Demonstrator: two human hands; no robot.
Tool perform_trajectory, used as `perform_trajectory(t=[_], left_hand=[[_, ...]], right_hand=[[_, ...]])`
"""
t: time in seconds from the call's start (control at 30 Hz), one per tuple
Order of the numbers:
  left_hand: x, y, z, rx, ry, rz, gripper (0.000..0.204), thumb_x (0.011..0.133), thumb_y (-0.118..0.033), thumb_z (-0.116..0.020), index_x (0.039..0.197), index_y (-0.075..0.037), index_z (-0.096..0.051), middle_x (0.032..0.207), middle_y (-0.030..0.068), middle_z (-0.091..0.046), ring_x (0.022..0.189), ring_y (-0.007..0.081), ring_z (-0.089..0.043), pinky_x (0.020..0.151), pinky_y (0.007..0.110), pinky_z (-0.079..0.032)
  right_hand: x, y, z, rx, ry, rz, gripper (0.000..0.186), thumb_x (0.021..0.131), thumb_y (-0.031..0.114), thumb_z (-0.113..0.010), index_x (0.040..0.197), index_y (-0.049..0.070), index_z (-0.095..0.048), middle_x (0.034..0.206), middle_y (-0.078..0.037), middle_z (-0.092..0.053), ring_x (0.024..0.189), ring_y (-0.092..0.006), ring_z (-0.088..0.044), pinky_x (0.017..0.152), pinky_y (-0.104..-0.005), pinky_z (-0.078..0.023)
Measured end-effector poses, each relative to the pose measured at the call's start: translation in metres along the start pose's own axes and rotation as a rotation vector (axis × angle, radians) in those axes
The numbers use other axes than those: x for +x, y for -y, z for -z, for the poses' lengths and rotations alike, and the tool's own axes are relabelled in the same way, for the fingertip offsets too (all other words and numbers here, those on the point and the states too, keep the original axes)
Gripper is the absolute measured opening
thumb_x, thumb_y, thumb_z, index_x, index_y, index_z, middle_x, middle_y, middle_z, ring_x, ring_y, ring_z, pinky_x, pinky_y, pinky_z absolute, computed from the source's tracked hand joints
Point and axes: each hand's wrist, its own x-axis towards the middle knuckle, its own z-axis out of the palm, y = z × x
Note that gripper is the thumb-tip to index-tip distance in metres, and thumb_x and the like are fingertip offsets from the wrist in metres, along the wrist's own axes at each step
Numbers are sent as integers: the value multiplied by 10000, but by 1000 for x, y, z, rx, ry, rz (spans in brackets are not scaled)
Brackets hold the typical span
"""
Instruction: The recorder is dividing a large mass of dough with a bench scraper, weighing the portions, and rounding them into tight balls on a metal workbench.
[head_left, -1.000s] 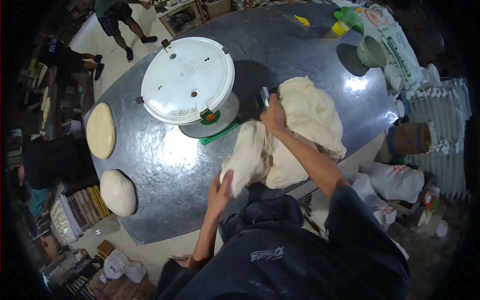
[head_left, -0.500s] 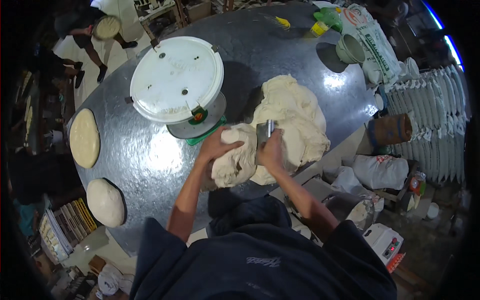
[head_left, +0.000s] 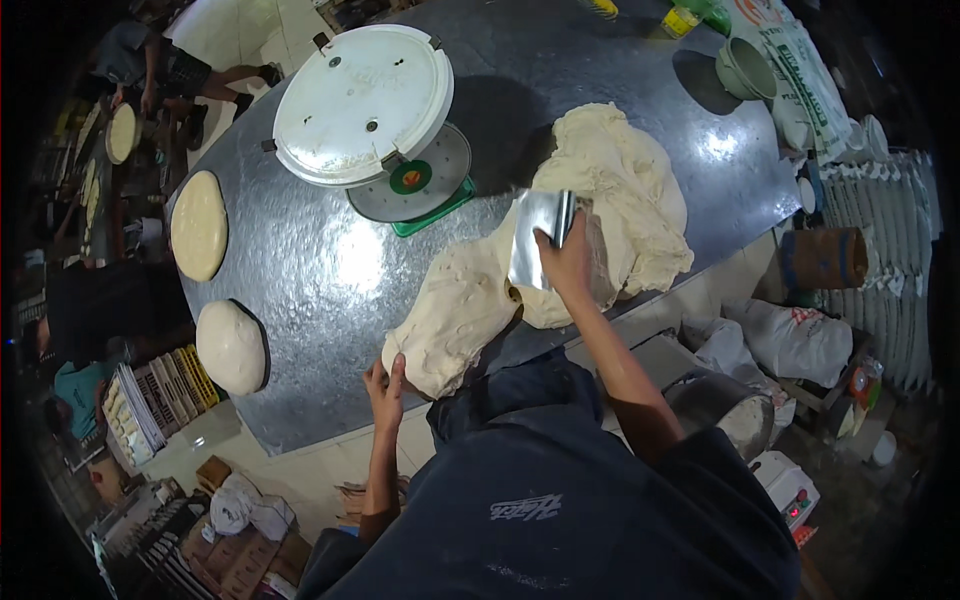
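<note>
– any bearing on the dough?
– along the near edge of the bench, with a long lobe toward the near left corner.
– and the hands?
– right hand: wrapped round a metal scraper near the lobe's root. left hand: loose and spread, touching the lobe's tip.
– best handling?
– steady the lobe lightly; press the scraper straight down, without sawing.
– textures?
– soft, lumpy dough; flat, shiny scraper; toward the bench's left edge, two smooth dough ovals.

scraper: shiny smooth metal | dough: matt, lumpy | table: glossy, slightly uneven | scale dish: dull metal | shirt: matt cloth
</note>
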Motion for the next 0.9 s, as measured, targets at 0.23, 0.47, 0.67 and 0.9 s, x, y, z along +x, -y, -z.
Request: perform_trajectory(t=[0.23,0.47,0.67,0.9], left_hand=[[23,8,-49,-516,46,-144,660,947,-467,-506,1361,26,-361,1310,179,-468,1196,236,-452,1020,340,-339],[91,-75,-63,-645,103,106,632,821,-453,-621,1117,104,-582,1022,165,-633,901,224,-590,808,337,-470],[43,-173,-24,-687,285,-293,468,790,-332,-625,1023,74,-645,967,115,-658,886,212,-606,821,316,-470],[32,-325,105,-969,538,-558,531,817,-398,-525,1167,0,-562,1015,156,-645,877,271,-658,791,368,-539]], right_hand=[[-56,1,-32,-576,318,93,295,821,37,-541,1085,3,-415,998,-277,-565,842,-472,-595,713,-546,-468],[1,-27,-86,-412,313,179,371,771,42,-582,1106,-7,-431,935,-280,-607,849,-479,-599,728,-528,-483],[5,18,-9,-190,455,-223,425,736,183,-685,1105,-15,-613,986,-286,-642,967,-405,-630,810,-419,-492],[92,182,56,338,639,288,205,765,101,-636,928,-21,-660,796,-62,-659,707,-151,-612,638,-330,-493]])
